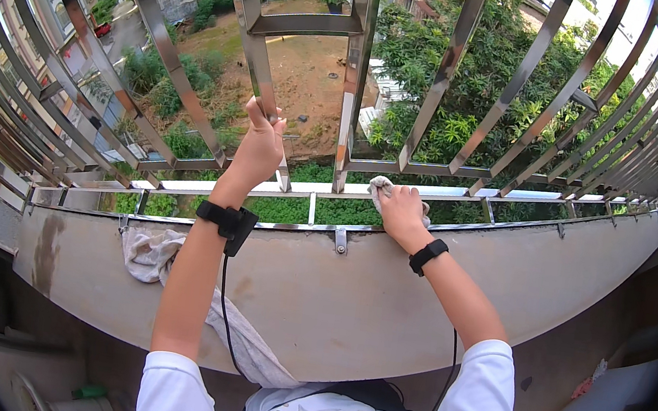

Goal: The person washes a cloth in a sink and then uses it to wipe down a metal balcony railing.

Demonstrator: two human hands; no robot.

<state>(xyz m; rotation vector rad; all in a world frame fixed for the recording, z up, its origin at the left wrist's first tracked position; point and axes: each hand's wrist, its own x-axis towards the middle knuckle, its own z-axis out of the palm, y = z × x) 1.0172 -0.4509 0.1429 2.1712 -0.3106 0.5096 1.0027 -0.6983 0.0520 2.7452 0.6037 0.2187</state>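
Note:
My left hand [261, 141] is closed around an upright metal bar [255, 61] of the balcony railing. A whitish cloth [381, 186] is bunched under my right hand [403, 213], whose fingers press it onto the shiny lower rail [449, 194]. Part of that cloth is hidden by the fingers. A second, larger pale cloth [149, 256] lies over the ledge to the left, and its length runs behind my left forearm down toward my waist. Black straps with cables sit on both wrists.
The beige ledge [449, 294] stretches below the railing, with a metal bracket [341, 241] bolted to its edge. Beyond the bars are trees, bare ground and buildings far below. A round pale pipe [78, 407] and a green object [89, 392] show at the lower left.

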